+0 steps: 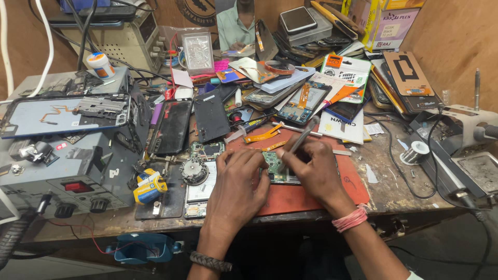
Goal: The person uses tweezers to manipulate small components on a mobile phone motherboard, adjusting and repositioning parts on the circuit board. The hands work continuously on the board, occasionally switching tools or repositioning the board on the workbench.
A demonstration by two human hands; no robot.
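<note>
Sprawling across the whole frame, lay a cluttered workbench (394,192), with a grey power supply (67,171) at left and a red mat (306,197) at lower centre. Resting on that mat, sat an opened phone (207,189), back already off, green circuit board (273,165) exposed but not yet lifted out. Left hand (238,184) pressed flat, steadying the board; right hand (311,166) pinched metal tweezers (303,136), tips down at it.

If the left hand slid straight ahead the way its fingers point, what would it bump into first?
The left hand points up and to the right. Its fingertips already rest at the green circuit board, so that comes first, then probably the right hand gripping the metal tweezers. Depth is hard to judge.
</note>
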